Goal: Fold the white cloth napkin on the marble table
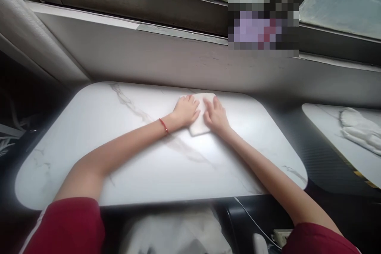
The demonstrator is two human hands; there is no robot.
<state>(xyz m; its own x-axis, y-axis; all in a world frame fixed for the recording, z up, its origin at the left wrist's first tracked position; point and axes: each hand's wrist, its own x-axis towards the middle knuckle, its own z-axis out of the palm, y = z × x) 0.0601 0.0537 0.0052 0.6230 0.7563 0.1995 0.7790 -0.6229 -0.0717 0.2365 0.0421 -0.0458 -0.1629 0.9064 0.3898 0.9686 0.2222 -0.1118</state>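
Observation:
A folded white cloth lies flat on a white table with grey-brown marble veins, close to its far edge. My left hand rests on the cloth's left side, palm down, fingers apart and slightly bent. On the right side of the cloth, my right hand lies with its fingers spread and pointing away from me. Neither hand wraps round the cloth; part of it shows between them. A red string bracelet circles my left wrist.
Behind the table runs a pale wall below a window. A second marbled table stands at the right, bearing a crumpled white cloth. Near my lap is a blurred whitish thing, with a thin white cable beside it.

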